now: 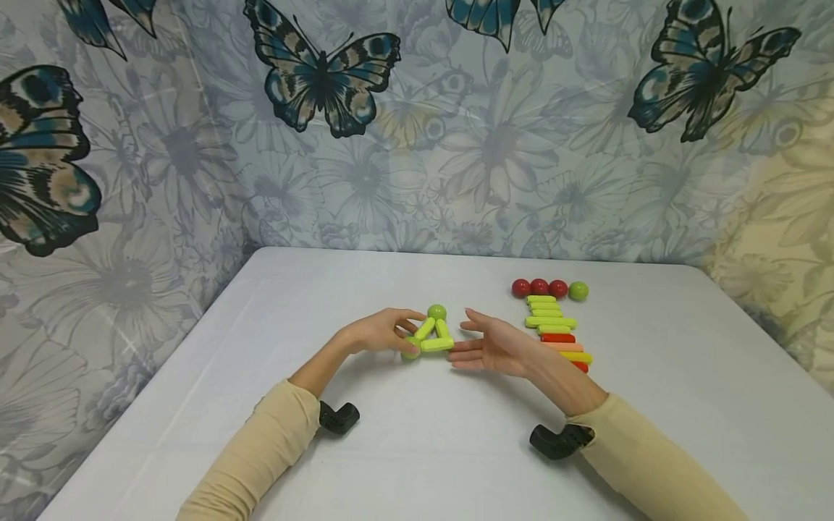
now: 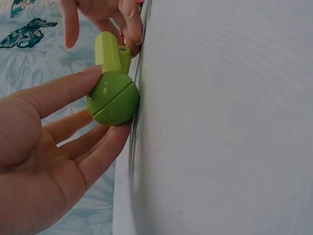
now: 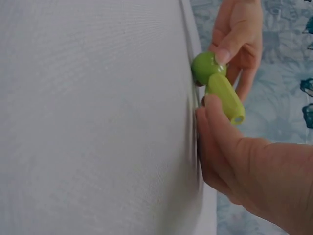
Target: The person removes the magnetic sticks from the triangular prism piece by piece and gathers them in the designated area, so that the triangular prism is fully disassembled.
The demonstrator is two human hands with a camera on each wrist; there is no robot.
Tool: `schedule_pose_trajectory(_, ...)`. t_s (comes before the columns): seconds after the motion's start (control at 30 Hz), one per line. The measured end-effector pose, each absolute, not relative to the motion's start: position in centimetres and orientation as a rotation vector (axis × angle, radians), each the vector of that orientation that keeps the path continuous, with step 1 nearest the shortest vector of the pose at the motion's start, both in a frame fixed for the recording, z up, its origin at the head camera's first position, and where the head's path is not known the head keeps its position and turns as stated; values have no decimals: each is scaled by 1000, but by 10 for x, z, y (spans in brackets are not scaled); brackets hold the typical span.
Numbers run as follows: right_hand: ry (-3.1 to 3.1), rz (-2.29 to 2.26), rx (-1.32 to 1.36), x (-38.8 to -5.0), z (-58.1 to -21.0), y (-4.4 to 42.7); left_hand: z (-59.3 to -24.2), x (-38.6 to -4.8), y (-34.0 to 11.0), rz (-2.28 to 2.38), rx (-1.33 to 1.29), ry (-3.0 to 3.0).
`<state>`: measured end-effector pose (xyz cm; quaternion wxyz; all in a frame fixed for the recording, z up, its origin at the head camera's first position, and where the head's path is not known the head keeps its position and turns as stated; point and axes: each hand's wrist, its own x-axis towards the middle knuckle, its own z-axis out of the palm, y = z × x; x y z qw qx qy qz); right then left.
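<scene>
Between its thumb and fingers my left hand [image 1: 378, 331] pinches a green ball [image 2: 113, 100] at the near left corner of a small triangle. Three light-green rods [image 1: 436, 345] form the triangle's sides. Another green ball [image 1: 436, 312] sits at its far corner. My right hand [image 1: 498, 347] lies at the right corner, its fingers extended and the thumb held apart. Its fingertips are beside the rod [image 3: 225, 98] and seem to touch it. The left wrist view shows a seam around the held ball; the fingers beneath are partly hidden.
To the right, a row of red balls [image 1: 538, 287] ends in a green ball [image 1: 578, 291]. Below it, several green, red, orange and yellow rods [image 1: 550, 321] lie stacked in a column, partly behind the right forearm. A white tabletop [image 1: 417, 449] meets a butterfly-patterned wall [image 1: 417, 181].
</scene>
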<state>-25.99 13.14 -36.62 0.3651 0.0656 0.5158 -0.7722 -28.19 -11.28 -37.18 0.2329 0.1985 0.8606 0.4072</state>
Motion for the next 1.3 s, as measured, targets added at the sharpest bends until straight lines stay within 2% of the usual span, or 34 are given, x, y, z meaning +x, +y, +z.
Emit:
schedule_pose_trajectory(0.37, 1394, -2051, 259, -268, -375, 126, -372, -281, -113, 1120, 543, 2356)
schedule_pose_trajectory(1.3, 1587, -1878, 145, -279, -379, 124, -372, -280, -113, 1132, 591, 2310)
